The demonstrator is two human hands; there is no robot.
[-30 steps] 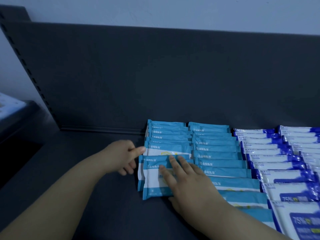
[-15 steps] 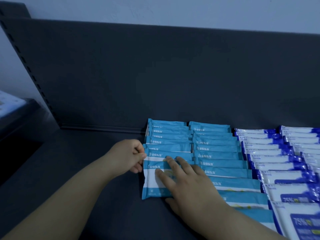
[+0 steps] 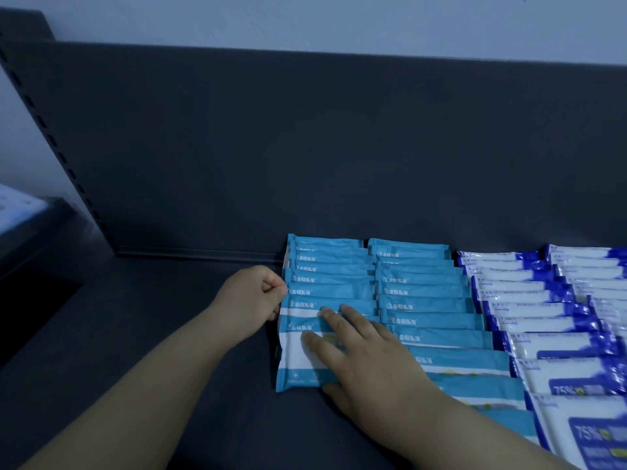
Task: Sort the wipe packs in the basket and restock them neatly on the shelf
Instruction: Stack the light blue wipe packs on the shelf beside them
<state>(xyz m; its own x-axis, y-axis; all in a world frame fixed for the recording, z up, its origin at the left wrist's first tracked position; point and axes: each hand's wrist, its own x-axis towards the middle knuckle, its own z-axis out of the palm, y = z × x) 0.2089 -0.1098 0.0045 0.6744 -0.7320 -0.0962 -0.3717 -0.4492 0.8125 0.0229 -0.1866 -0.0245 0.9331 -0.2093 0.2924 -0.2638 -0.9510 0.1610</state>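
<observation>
Four rows of packs lie on the dark shelf (image 3: 135, 368) in front of you, each row shingled from the back panel (image 3: 305, 147) toward the near edge. The two left rows are teal wipe packs (image 3: 420, 293), and the two on the right are white-and-blue packs (image 3: 522, 300), the last row cut off by the edge of the view.

Your right hand (image 3: 369, 361) lies flat on the front teal pack (image 3: 295, 364) of the leftmost row. Its fingers are straight and slightly spread across the top, with the thumb at the pack's near edge.

Your left hand (image 3: 252, 296) is curled, knuckles against the left ends of that same row, about midway along it. In this dim light you cannot tell whether thumb and forefinger pinch a pack's end or merely butt against it.

The shelf surface left of the packs is matte, dark grey and bare. The back panel is the same dark grey, and a slotted upright (image 3: 44, 123) runs up its left side. Above it is a pale wall (image 3: 339, 22). At far left a lower surface (image 3: 40, 239) carries a pale object (image 3: 13, 205), too blurred to identify.
</observation>
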